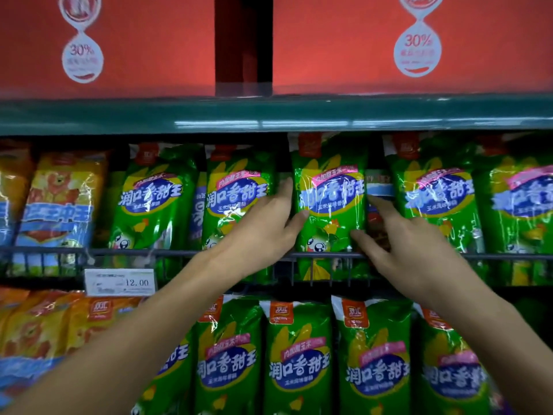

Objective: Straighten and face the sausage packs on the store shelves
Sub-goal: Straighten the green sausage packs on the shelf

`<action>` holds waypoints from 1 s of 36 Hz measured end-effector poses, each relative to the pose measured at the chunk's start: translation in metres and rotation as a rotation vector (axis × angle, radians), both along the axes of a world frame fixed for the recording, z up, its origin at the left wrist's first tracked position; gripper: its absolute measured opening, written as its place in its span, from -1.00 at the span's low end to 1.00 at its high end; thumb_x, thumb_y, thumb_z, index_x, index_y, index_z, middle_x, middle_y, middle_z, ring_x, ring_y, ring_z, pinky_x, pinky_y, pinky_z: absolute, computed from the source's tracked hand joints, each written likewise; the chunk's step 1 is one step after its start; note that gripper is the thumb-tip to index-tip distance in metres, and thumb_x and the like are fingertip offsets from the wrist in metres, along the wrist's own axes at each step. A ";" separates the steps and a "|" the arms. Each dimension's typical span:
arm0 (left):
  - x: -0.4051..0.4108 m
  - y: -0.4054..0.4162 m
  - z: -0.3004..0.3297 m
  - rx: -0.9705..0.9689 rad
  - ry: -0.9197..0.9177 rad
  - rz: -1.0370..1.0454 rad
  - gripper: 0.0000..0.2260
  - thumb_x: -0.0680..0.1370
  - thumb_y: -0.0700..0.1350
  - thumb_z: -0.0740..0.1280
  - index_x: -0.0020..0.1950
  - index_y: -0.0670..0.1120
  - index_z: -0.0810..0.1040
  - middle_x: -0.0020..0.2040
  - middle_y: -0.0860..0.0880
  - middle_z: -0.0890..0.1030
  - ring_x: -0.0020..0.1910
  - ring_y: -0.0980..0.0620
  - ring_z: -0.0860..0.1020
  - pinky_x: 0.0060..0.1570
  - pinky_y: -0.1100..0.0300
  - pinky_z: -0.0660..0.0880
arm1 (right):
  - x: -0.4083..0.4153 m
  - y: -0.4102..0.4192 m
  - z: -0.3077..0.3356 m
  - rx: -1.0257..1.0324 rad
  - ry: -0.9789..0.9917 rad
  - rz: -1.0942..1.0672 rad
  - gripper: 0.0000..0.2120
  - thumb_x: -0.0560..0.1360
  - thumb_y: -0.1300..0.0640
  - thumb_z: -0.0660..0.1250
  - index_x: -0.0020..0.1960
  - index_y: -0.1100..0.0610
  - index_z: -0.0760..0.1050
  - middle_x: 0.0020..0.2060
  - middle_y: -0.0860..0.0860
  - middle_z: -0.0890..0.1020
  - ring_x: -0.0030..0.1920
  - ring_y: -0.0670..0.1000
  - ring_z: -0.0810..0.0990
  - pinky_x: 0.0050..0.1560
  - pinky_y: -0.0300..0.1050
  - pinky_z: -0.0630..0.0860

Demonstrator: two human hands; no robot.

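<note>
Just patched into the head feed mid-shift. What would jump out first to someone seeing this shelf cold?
Both hands on one green pack on the middle shelf, behind the wire rail: the left hand grips its left edge, the right hand its right edge. More green packs fill that row and the one below, with orange packs at far left. Red boxes sit on top, and a price tag reads 12.00.

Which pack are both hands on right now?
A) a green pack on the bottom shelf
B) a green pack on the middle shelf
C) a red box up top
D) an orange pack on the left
B: the left hand and the right hand grip either side of one green pack, which stands behind the wire rail of the middle shelf.
</note>
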State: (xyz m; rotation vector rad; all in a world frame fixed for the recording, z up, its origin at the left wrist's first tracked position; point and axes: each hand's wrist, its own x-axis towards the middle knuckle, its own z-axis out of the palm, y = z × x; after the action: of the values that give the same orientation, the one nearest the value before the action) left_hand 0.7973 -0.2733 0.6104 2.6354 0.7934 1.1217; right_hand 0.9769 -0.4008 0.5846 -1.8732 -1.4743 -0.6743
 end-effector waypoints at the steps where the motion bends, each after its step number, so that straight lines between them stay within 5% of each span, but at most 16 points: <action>1: 0.000 0.000 0.001 -0.003 -0.002 -0.003 -0.37 0.70 0.02 0.23 0.66 -0.11 0.00 -0.11 -0.23 0.64 -0.30 -0.12 0.61 -0.28 -0.08 0.57 | -0.001 0.003 -0.001 -0.009 0.018 0.014 -0.37 0.61 -0.21 0.24 0.57 0.03 0.21 -0.23 0.08 0.64 -0.15 0.21 0.58 -0.12 0.06 0.53; 6: -0.002 -0.001 0.007 -0.023 -0.104 -0.023 -0.32 0.68 -0.02 0.29 0.68 -0.06 -0.02 -0.01 -0.08 0.47 0.07 -0.24 0.64 0.06 -0.23 0.59 | 0.004 0.004 0.002 0.123 0.217 0.167 -0.30 0.47 -0.28 0.37 0.53 -0.04 0.35 -0.13 -0.03 0.73 -0.03 0.09 0.69 0.05 0.10 0.60; 13: -0.011 -0.005 -0.006 0.077 -0.050 0.046 -0.31 0.69 0.01 0.24 0.68 0.00 -0.13 0.07 -0.20 0.61 0.05 -0.20 0.64 0.04 -0.24 0.58 | 0.005 0.008 -0.010 0.121 0.171 0.176 -0.25 0.42 -0.46 0.19 0.54 -0.20 0.25 -0.21 -0.02 0.73 -0.14 0.00 0.70 0.02 0.12 0.64; 19: -0.006 0.001 -0.006 0.144 -0.096 0.035 -0.31 0.68 0.00 0.27 0.68 -0.04 -0.07 0.19 -0.23 0.61 -0.01 -0.12 0.65 0.05 -0.17 0.58 | 0.008 0.010 -0.006 0.223 0.228 0.238 -0.28 0.39 -0.33 0.40 0.49 -0.13 0.42 -0.16 -0.18 0.73 -0.16 -0.15 0.69 0.04 0.02 0.64; 24: -0.003 0.003 -0.012 0.185 -0.102 0.014 -0.33 0.69 0.01 0.24 0.69 -0.03 -0.06 0.46 -0.14 0.43 0.26 -0.06 0.56 0.28 -0.09 0.52 | 0.010 0.010 -0.011 0.208 0.188 0.177 -0.27 0.41 -0.43 0.29 0.50 -0.18 0.36 -0.27 -0.05 0.72 -0.21 -0.01 0.70 -0.03 0.11 0.65; 27: -0.005 0.003 -0.023 0.333 -0.181 -0.032 -0.41 0.68 -0.03 0.26 0.66 -0.06 0.13 0.56 0.03 0.18 0.34 0.06 0.48 0.32 0.05 0.52 | 0.011 0.011 -0.011 0.162 0.159 0.131 -0.26 0.42 -0.45 0.24 0.52 -0.18 0.31 -0.31 -0.02 0.70 -0.24 0.00 0.68 -0.05 0.12 0.65; 31: -0.006 0.011 -0.033 0.464 -0.222 -0.075 -0.53 0.65 -0.12 0.33 0.56 -0.05 0.38 0.51 0.00 0.25 0.46 0.10 0.34 0.43 0.12 0.42 | 0.005 0.007 -0.011 0.163 0.107 0.078 -0.23 0.40 -0.47 0.20 0.53 -0.16 0.30 -0.27 -0.07 0.70 -0.18 0.04 0.68 -0.05 0.11 0.66; 34: -0.007 0.014 -0.034 0.563 -0.198 -0.001 -0.58 0.67 -0.05 0.30 0.55 -0.03 0.41 0.53 -0.02 0.31 0.61 0.02 0.16 0.59 -0.04 0.15 | -0.007 0.003 -0.012 0.290 -0.041 0.048 -0.30 0.47 -0.32 0.30 0.54 -0.08 0.32 0.19 -0.02 0.65 0.00 0.12 0.67 -0.07 0.11 0.65; 36: -0.006 0.013 -0.033 0.656 -0.127 0.096 -0.55 0.68 0.06 0.20 0.56 -0.01 0.38 0.55 -0.03 0.33 0.65 -0.02 0.05 0.60 -0.23 -0.04 | -0.014 0.006 -0.011 0.335 -0.134 0.079 -0.35 0.53 -0.21 0.34 0.56 -0.07 0.30 0.51 -0.12 0.36 0.27 0.11 0.59 -0.04 0.06 0.65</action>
State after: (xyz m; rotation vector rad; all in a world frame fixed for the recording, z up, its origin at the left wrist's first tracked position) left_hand 0.7909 -0.2599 0.5772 2.9974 0.6051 1.8142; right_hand 0.9632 -0.3945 0.5736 -1.5316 -1.4087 -0.9600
